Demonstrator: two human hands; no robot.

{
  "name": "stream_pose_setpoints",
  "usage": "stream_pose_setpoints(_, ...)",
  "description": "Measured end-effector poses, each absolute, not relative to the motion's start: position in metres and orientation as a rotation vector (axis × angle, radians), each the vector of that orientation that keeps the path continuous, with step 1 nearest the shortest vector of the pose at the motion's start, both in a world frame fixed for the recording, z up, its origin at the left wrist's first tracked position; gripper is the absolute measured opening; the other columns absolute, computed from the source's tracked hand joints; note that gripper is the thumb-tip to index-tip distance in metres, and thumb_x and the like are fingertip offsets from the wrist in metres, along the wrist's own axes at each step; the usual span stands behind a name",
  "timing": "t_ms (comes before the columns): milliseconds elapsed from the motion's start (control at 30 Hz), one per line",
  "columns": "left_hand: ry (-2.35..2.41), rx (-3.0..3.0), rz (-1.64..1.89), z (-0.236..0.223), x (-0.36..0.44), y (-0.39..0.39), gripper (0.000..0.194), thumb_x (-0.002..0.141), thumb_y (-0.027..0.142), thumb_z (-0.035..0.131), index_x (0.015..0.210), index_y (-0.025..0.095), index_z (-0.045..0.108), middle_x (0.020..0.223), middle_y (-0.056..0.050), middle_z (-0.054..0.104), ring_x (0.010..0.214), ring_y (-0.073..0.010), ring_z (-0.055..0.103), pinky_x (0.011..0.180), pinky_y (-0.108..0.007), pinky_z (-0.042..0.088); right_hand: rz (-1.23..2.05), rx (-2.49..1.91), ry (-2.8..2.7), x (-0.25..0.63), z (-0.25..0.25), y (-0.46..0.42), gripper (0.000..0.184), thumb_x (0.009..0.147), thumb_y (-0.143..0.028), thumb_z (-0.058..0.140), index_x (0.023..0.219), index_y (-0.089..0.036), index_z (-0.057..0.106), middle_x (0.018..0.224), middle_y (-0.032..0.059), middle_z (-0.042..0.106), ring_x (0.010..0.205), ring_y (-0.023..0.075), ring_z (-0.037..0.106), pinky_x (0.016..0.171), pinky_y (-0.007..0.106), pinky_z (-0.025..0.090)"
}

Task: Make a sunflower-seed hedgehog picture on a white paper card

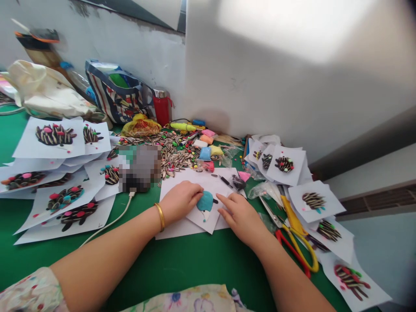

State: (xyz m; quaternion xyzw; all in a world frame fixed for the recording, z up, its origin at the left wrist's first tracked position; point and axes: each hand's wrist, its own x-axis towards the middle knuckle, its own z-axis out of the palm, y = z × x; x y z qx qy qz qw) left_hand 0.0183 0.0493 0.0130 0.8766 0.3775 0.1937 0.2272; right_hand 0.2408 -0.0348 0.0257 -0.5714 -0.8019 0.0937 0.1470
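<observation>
**Blue clay-like piece on white paper, two bare hands in attendance**

Item 1: blue piece, with a white pointed end and small dots; lies on the small sheet, near the middle of the surface, squarely between the hands, presumably so both can get at it.

Item 2: dark seed, one, at the blue piece's right edge.

Item 3: left hand, wearing a gold bangle. Fingers drawn narrow at the piece's upper left edge, probably to steady it; whether they pinch or merely press, cannot tell.

Item 4: right hand. Index finger and thumb apart, nothing seen between them; index tip at the dark seed, contact uncertain.

Item 5: large sheet, under the small one, perhaps as a clean backing.

Item 6: pen, on the large sheet, just beyond the right hand.

Item 7: seed heap and coloured packets, beyond the paper, likely grouped there as supplies within reach.

Item 8: scissors, to the right, handles towards the person, which would suit easy pick-up.

Item 9: decorated sheets, left and right, overlapping, apparently set aside to leave the middle for working.
</observation>
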Motion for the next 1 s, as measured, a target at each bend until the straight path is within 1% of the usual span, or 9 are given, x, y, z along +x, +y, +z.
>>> stream_pose_setpoints(133, 0.979, 2.387, 0.654, 0.015, 0.019, 0.049, 0.014, 0.085, 0.023, 0.063, 0.098, 0.020, 0.069, 0.103, -0.006, 0.071, 0.101, -0.0231, 0.059, 0.091, -0.036, 0.044, 0.249, -1.539, -2.179, 0.238, 0.022, -0.032, 0.032, 0.093, -0.025, 0.055, 0.123, -0.019, 0.063, 0.096, 0.0093, 0.061, 0.092, 0.0239, 0.057, 0.082, 0.038, 0.048)
stream_pose_setpoints(200, 0.961, 2.341, 0.726, 0.018, 0.020, 0.046, 0.011, 0.083, 0.023, 0.066, 0.093, 0.019, 0.069, 0.099, -0.005, 0.070, 0.099, -0.0225, 0.059, 0.091, -0.036, 0.043, 0.277, -1.459, -2.108, 0.234, 0.022, -0.032, 0.030, 0.092, -0.024, 0.057, 0.120, -0.019, 0.064, 0.096, 0.0086, 0.062, 0.090, 0.0228, 0.057, 0.081, 0.037, 0.048)
stream_pose_setpoints(267, 0.950, 2.254, 0.770, 0.022, 0.021, 0.041, 0.009, 0.083, 0.025, 0.067, 0.090, 0.020, 0.070, 0.093, -0.004, 0.070, 0.094, -0.0210, 0.059, 0.087, -0.034, 0.043, 0.338, -1.375, -2.029, 0.229, 0.023, -0.032, 0.029, 0.091, -0.022, 0.058, 0.119, -0.020, 0.064, 0.097, 0.0079, 0.064, 0.091, 0.0217, 0.058, 0.082, 0.036, 0.048)
stream_pose_setpoints(367, 0.904, 2.098, 0.756, 0.028, 0.025, 0.033, 0.010, 0.083, 0.027, 0.066, 0.087, 0.020, 0.071, 0.087, -0.002, 0.070, 0.087, -0.0184, 0.060, 0.081, -0.030, 0.044, 0.471, -1.251, -1.912, 0.223, 0.026, -0.034, 0.028, 0.092, -0.020, 0.057, 0.119, -0.023, 0.064, 0.097, 0.0059, 0.067, 0.091, 0.0196, 0.060, 0.083, 0.035, 0.048)
stream_pose_setpoints(467, 0.871, 1.956, 0.717, 0.032, 0.027, 0.028, 0.014, 0.085, 0.029, 0.063, 0.087, 0.018, 0.071, 0.085, -0.003, 0.069, 0.082, -0.0169, 0.060, 0.077, -0.028, 0.044, 0.590, -1.142, -1.847, 0.219, 0.028, -0.035, 0.026, 0.093, -0.018, 0.056, 0.115, -0.027, 0.066, 0.098, 0.0039, 0.068, 0.092, 0.0180, 0.061, 0.083, 0.033, 0.049)
stream_pose_setpoints(567, 0.851, 1.824, 0.681, 0.035, 0.029, 0.025, 0.021, 0.085, 0.033, 0.060, 0.087, 0.016, 0.072, 0.081, -0.003, 0.068, 0.078, -0.0162, 0.060, 0.073, -0.026, 0.044, 0.654, -1.108, -1.775, 0.218, 0.030, -0.036, 0.025, 0.091, -0.018, 0.059, 0.111, -0.028, 0.069, 0.092, 0.0030, 0.066, 0.086, 0.0165, 0.061, 0.077, 0.031, 0.050)
stream_pose_setpoints(700, 0.761, 1.671, 0.611, 0.036, 0.031, 0.021, 0.026, 0.085, 0.037, 0.059, 0.086, 0.014, 0.071, 0.079, -0.003, 0.067, 0.074, -0.0151, 0.058, 0.067, -0.025, 0.044, 0.670, -1.097, -1.681, 0.217, 0.031, -0.037, 0.019, 0.087, -0.022, 0.066, 0.103, -0.028, 0.072, 0.084, 0.0013, 0.060, 0.076, 0.0147, 0.059, 0.068, 0.028, 0.049)
stream_pose_setpoints(833, 0.698, 1.594, 0.548, 0.034, 0.032, 0.018, 0.030, 0.085, 0.040, 0.058, 0.087, 0.013, 0.071, 0.081, -0.004, 0.068, 0.075, -0.0154, 0.058, 0.067, -0.024, 0.044, 0.681, -1.058, -1.664, 0.216, 0.034, -0.038, 0.016, 0.087, -0.022, 0.066, 0.100, -0.028, 0.073, 0.083, 0.0012, 0.060, 0.077, 0.0150, 0.059, 0.070, 0.029, 0.049)
stream_pose_setpoints(1000, 0.718, 1.598, 0.573, 0.033, 0.032, 0.020, 0.034, 0.088, 0.044, 0.056, 0.088, 0.013, 0.071, 0.079, -0.003, 0.065, 0.074, -0.0146, 0.055, 0.067, -0.025, 0.043, 0.619, -1.127, -1.686, 0.217, 0.036, -0.038, 0.012, 0.087, -0.021, 0.065, 0.095, -0.025, 0.073, 0.084, 0.0022, 0.061, 0.080, 0.0157, 0.060, 0.071, 0.029, 0.049)
